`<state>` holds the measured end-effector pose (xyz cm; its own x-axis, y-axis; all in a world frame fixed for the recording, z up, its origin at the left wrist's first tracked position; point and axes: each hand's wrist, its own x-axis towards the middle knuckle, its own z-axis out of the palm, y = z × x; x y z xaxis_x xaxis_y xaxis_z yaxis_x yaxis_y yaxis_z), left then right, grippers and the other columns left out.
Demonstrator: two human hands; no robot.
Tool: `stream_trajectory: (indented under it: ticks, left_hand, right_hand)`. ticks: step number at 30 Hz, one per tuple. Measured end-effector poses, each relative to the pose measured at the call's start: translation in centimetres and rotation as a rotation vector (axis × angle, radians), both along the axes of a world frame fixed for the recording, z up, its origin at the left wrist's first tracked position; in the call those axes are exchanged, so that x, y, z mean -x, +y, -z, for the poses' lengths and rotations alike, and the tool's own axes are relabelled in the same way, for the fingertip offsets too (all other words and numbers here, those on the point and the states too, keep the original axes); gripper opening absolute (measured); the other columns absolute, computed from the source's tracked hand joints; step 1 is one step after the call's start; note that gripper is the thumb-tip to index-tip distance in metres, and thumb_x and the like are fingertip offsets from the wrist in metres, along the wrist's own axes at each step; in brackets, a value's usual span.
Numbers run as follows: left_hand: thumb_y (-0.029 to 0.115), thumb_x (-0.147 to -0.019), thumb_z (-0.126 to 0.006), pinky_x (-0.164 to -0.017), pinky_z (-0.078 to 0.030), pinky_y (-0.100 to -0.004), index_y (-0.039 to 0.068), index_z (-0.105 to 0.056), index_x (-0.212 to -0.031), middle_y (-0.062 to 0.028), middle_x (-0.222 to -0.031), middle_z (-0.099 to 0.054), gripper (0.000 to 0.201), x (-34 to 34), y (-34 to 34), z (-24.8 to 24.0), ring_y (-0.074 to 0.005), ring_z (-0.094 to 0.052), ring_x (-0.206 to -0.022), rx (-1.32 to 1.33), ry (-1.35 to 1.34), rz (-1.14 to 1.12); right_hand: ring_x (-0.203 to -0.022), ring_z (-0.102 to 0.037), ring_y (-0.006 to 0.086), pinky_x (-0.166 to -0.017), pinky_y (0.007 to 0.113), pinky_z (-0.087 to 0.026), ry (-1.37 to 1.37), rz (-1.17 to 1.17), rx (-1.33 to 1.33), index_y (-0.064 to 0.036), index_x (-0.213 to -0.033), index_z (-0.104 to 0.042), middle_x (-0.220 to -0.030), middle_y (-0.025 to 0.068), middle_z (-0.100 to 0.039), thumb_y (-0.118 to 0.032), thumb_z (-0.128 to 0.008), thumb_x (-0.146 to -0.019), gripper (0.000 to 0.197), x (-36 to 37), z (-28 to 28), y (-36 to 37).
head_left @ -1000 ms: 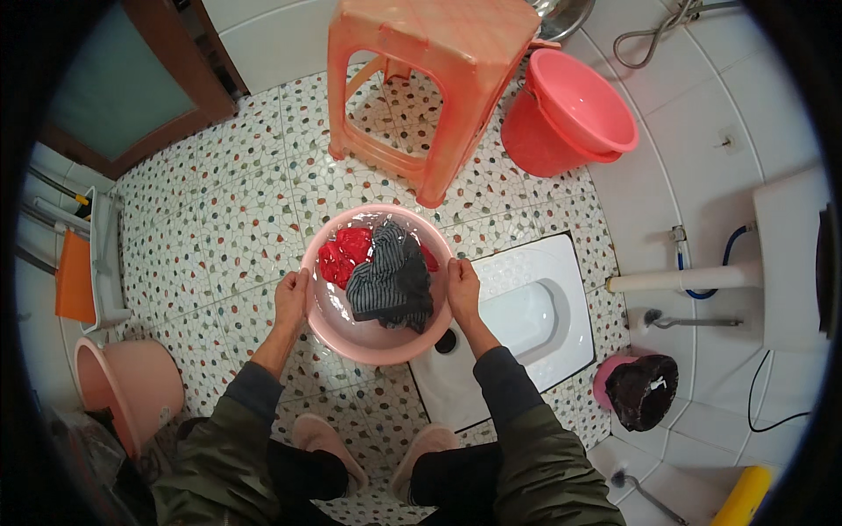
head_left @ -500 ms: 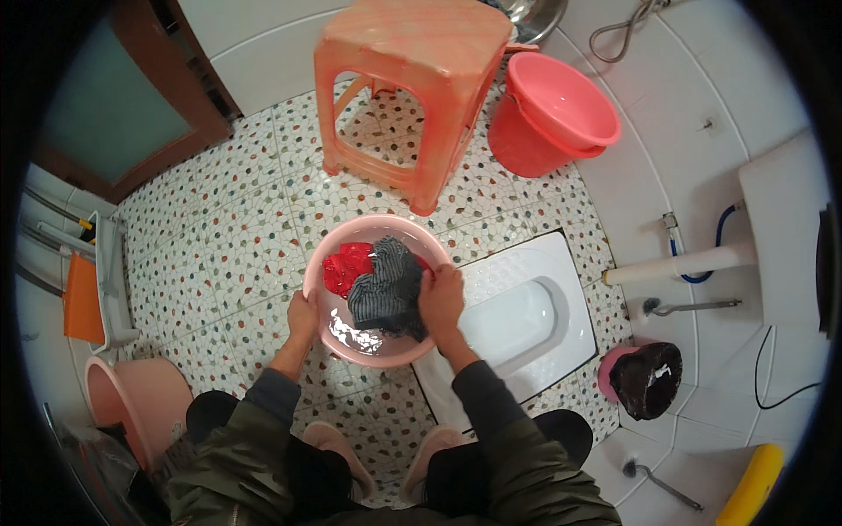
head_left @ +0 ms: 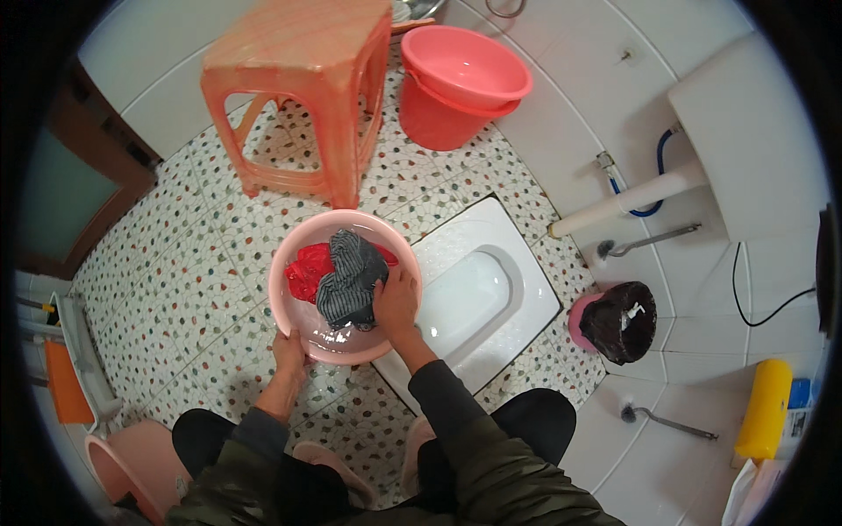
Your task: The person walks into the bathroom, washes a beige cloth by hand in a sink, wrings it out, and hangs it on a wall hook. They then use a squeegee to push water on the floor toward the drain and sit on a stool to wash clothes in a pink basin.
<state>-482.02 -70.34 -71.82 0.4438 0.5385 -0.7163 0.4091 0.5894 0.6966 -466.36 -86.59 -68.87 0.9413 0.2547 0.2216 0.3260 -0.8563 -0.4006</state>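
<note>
A pink basin (head_left: 282, 326) of water stands on the floor, partly over the near-left edge of a white squat toilet (head_left: 526, 263). A dark grey striped garment (head_left: 346, 280) lies bunched and wet in it, beside a red cloth (head_left: 307, 270). My left hand (head_left: 289, 353) grips the basin's near-left rim, its thumb over the edge. Inside the right rim, my right hand (head_left: 397, 302) is closed on the garment's right side with curled fingers. The fingertips are partly hidden by the fabric.
An orange plastic stool (head_left: 298, 44) stands beyond the basin, with red buckets (head_left: 465, 79) beside it. A bin (head_left: 618, 324) with a black bag is right of the toilet. Another pink tub (head_left: 132, 469) sits at the near left. A white pipe (head_left: 627, 200) runs along the right wall.
The view has shifted and turned. My right hand has moved from near the basin's right rim inward onto the garment. My left hand has slid along the rim toward me.
</note>
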Motion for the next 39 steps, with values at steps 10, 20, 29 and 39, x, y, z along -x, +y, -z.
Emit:
stream_trajectory:
  ticks: [10,20,29,39]
  left_hand:
    - [0.018,-0.099,-0.045,-0.047,-0.051,-0.0301,0.003,-0.047,-0.116,-0.0095,-0.094,-0.061,0.022,-1.6,-1.5,-0.4,-0.0179,-0.06,-0.064,0.101,0.075,0.069]
    - [0.052,-0.091,-0.055,-0.076,-0.056,-0.0412,0.009,-0.057,-0.111,-0.0141,-0.102,-0.061,0.048,-10.6,-4.2,-11.4,-0.0277,-0.063,-0.088,0.458,-0.088,0.184]
    - [0.053,-0.092,-0.054,-0.067,-0.058,-0.041,0.006,-0.063,-0.106,-0.0131,-0.092,-0.068,0.049,-13.2,-2.6,-4.4,-0.0284,-0.067,-0.079,0.839,-0.357,0.149]
    - [0.034,-0.103,-0.033,-0.084,-0.052,-0.0506,0.011,-0.052,-0.122,-0.01,-0.105,-0.064,0.035,-9.6,-4.8,-0.8,-0.0269,-0.063,-0.095,0.675,-0.183,-0.026]
  right_hand:
    - [-0.121,-0.043,0.046,-0.102,0.049,-0.035,0.485,0.152,-0.197,0.0064,-0.134,-0.036,-0.128,0.0317,-0.047,-0.034,-0.063,-0.086,0.069,0.0,-0.8,0.0]
    - [-0.075,-0.063,0.0293,-0.07,0.041,-0.046,0.584,-0.132,-0.582,0.0031,-0.095,-0.061,-0.08,0.0192,-0.064,-0.027,-0.055,-0.093,0.031,-1.2,-4.2,0.1]
    - [-0.057,-0.045,0.0152,-0.057,0.031,-0.039,0.622,-0.389,-0.663,-0.0005,-0.072,-0.055,-0.062,0.0075,-0.049,-0.021,-0.058,-0.091,0.028,4.5,-6.6,1.5]
    - [-0.08,-0.064,0.0427,-0.075,0.051,-0.047,0.396,0.117,-0.242,0.0009,-0.081,-0.069,-0.084,0.0267,-0.065,-0.031,-0.046,-0.09,0.04,0.3,3.5,2.0]
